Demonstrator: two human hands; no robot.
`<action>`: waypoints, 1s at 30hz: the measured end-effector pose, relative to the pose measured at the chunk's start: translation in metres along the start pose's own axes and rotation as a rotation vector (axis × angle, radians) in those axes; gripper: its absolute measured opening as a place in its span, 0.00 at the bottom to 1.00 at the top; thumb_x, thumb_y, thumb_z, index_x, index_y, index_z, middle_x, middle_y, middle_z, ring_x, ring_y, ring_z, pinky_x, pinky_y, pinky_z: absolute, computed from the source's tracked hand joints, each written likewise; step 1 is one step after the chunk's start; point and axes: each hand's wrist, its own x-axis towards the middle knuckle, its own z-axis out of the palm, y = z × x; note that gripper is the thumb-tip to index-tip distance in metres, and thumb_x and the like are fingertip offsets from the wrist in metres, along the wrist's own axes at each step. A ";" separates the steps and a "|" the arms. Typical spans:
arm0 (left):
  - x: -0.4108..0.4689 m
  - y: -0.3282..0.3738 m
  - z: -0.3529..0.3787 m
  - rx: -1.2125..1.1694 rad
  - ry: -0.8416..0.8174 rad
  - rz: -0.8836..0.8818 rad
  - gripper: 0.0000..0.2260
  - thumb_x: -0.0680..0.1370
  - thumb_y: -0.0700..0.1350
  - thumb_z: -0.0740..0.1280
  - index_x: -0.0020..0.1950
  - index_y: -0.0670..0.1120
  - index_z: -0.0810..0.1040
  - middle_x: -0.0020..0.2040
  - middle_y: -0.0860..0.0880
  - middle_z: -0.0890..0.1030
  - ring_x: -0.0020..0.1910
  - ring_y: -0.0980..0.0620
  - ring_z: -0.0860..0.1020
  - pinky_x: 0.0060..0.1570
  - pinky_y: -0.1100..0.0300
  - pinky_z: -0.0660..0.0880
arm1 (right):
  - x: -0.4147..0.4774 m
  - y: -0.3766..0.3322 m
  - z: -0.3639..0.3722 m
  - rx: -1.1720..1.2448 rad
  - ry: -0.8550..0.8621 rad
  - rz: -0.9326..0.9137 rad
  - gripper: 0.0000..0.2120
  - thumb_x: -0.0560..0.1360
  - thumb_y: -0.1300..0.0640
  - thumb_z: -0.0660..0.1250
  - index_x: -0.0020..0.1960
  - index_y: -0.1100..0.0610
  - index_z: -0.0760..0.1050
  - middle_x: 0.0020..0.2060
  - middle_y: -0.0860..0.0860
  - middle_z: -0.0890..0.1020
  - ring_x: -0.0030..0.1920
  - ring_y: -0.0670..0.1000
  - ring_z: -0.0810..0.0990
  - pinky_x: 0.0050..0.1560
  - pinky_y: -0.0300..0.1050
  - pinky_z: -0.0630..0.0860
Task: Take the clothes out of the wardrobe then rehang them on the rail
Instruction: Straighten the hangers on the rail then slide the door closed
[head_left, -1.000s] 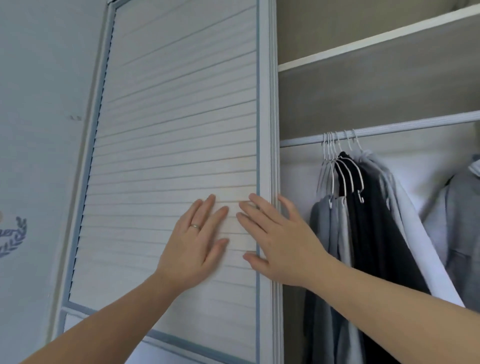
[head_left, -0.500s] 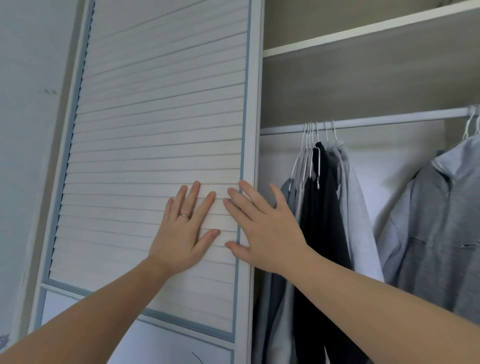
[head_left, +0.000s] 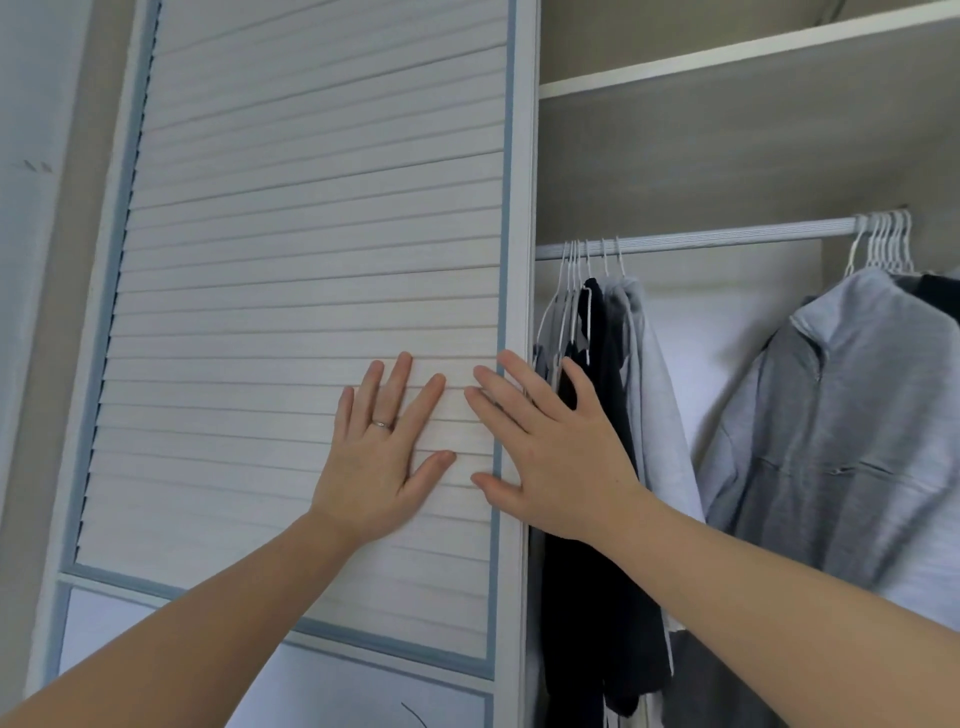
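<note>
R hand (head_left: 561, 457) flat across door (head_left: 311, 234) edge.

You are in a home, most likely a bedroom, facing a built-in wardrobe (head_left: 727, 171). Its white louvred door (head_left: 311, 286) with pale blue trim stands at the left; beside it you see a metal rail (head_left: 727, 237) carrying 2 bunches of white hangers (head_left: 575, 262) with grey and black clothes (head_left: 857, 415), a shelf (head_left: 727, 55) above, and a plain pale wall (head_left: 31, 286) at the far left.
</note>
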 end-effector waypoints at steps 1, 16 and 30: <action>0.001 0.006 0.001 0.000 0.003 0.001 0.31 0.80 0.64 0.52 0.81 0.59 0.48 0.82 0.52 0.43 0.80 0.46 0.41 0.76 0.36 0.48 | -0.004 0.004 -0.002 -0.010 0.002 0.001 0.36 0.75 0.35 0.58 0.75 0.55 0.66 0.76 0.50 0.64 0.79 0.51 0.54 0.70 0.68 0.57; 0.017 0.095 0.017 0.033 0.069 0.031 0.31 0.80 0.66 0.52 0.81 0.58 0.53 0.82 0.51 0.47 0.81 0.44 0.46 0.75 0.37 0.50 | -0.064 0.067 -0.043 -0.129 -0.056 0.043 0.34 0.77 0.36 0.56 0.77 0.53 0.64 0.77 0.49 0.62 0.79 0.52 0.53 0.72 0.67 0.56; 0.031 0.185 0.033 0.054 0.155 0.078 0.30 0.80 0.66 0.53 0.81 0.57 0.55 0.82 0.48 0.51 0.80 0.42 0.49 0.75 0.38 0.51 | -0.125 0.124 -0.081 -0.228 -0.095 0.113 0.32 0.78 0.37 0.57 0.77 0.52 0.63 0.78 0.49 0.60 0.79 0.53 0.54 0.71 0.67 0.57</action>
